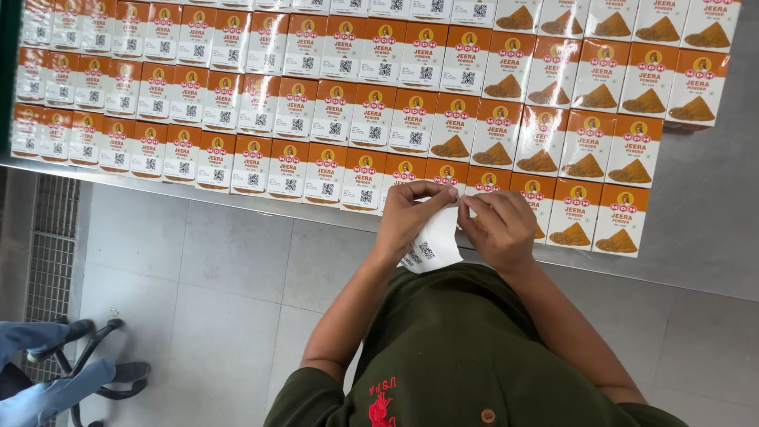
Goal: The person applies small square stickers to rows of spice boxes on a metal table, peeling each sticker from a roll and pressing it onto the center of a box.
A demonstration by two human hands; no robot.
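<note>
My left hand (409, 213) and my right hand (500, 229) meet at the near edge of a steel table (704, 229). Both pinch a white strip of square code stickers (433, 243) that hangs down between them toward my green shirt. The fingertips touch at the strip's top edge, just in front of the nearest row of orange-and-white spice boxes (581, 209). Several rows of these boxes (340, 111) lie flat and side by side across the table. The boxes on the left carry a square code sticker; those on the right show a heap of brown powder.
A grey tiled floor (205, 292) lies below the table edge, with a metal grate (51, 245) at the left. At the bottom left, another person's blue-clad legs and sandalled feet (71, 372) are near a chair base.
</note>
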